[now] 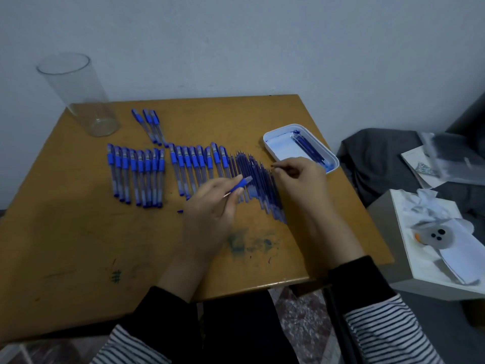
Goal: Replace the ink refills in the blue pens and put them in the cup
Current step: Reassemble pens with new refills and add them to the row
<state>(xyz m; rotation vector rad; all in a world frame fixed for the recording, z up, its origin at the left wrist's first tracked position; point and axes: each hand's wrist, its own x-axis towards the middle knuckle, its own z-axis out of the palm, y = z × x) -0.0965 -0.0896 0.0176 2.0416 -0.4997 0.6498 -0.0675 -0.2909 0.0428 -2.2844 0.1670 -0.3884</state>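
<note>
Over the table (78, 232), left hand (210, 206) pinches a likely light, rigid pen (241, 184) by its grip; right hand (300, 177) pinches a thin refill (280, 167).

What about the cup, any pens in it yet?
No, the clear cup stands empty; the blue pens lie in rows on the table.

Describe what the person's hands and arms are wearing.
The left hand and right hand are bare, without gloves. A black sleeve covers each forearm, left sleeve and right sleeve, ending short of the wrist. Nearer the elbows come black-and-white stripes.
</note>
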